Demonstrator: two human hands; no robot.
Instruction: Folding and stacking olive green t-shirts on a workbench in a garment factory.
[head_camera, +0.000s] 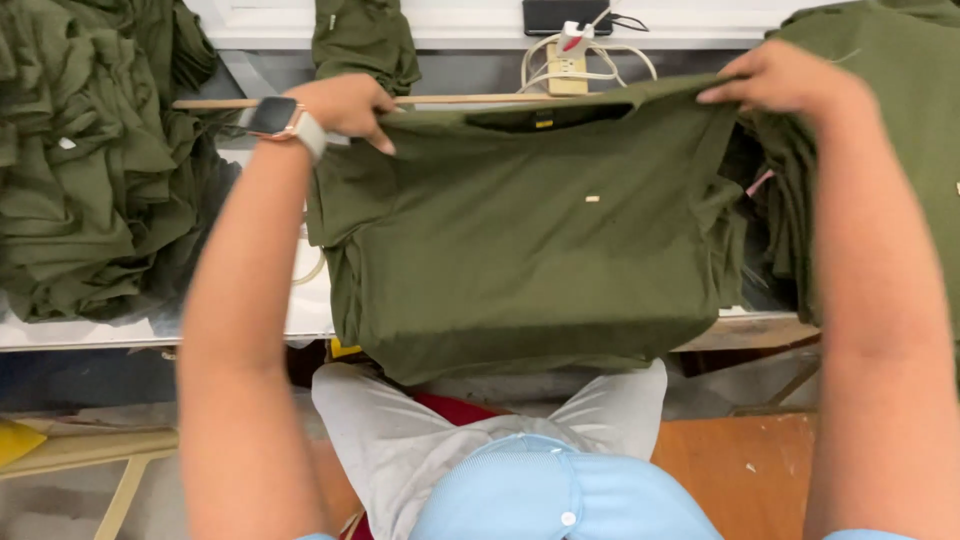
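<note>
Olive-green cloth is being pinched at both shoulders: the left hand (345, 105), wearing a wristwatch (275, 117), is closing thumb and fingers on one corner of the t-shirt (530, 250), and the right hand (785, 80) is gripping the other corner the same way, holding the shirt stretched between them over the surface (250, 325). Just inside the collar between the hands, a small yellow label (543, 122) is showing, and below the right hand a tiny pale rectangular tag (592, 199) is sitting on the chest. Beyond the left hand a heap of green garments (90, 160) is lying.
</note>
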